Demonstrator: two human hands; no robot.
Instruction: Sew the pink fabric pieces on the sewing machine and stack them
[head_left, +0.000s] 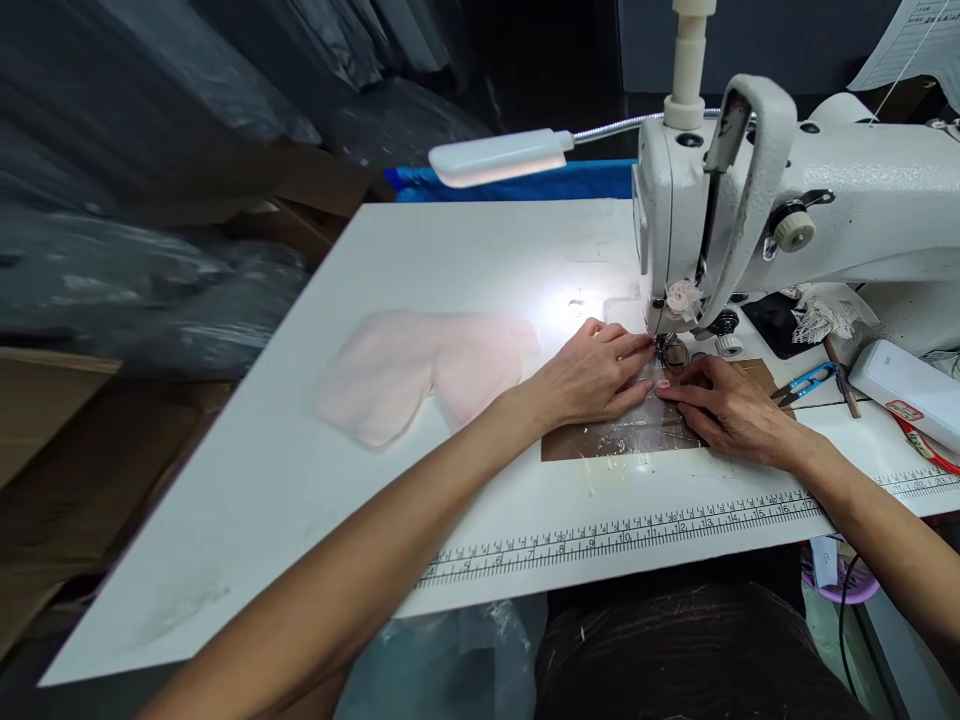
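At six o'clock from the sewing head [679, 220], the sheer sheet [637, 435] seems mid-work (sewn portion unclear); left hand [600, 375] presses it, fingers extended; right hand [716, 408] curls, grip unclear.

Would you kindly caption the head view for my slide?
Left hand and right hand on translucent material at a sewing machine.

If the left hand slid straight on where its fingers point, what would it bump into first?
The left hand would probably meet the metal presser foot first, though depth there is unclear.
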